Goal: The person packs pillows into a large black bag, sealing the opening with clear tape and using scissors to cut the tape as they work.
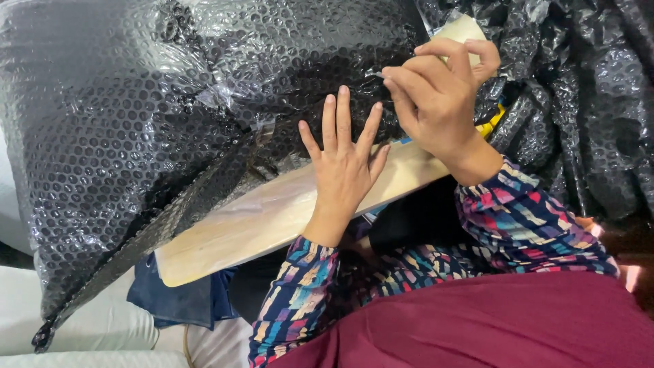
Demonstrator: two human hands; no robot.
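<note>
Black bubble wrap (170, 102) hides the wooden bat's (266, 218) upper half.

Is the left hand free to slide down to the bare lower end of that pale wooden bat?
Probably yes. The left hand lies flat and open on the wooden bat, holding nothing, and the wood below it is uncovered. The black bubble wrap sits beside that stretch, not over it.

Black bubble wrap (157, 116) sheeting draped over the pale wooden bat (266, 218), crumpled more at right; no labels visible.
</note>
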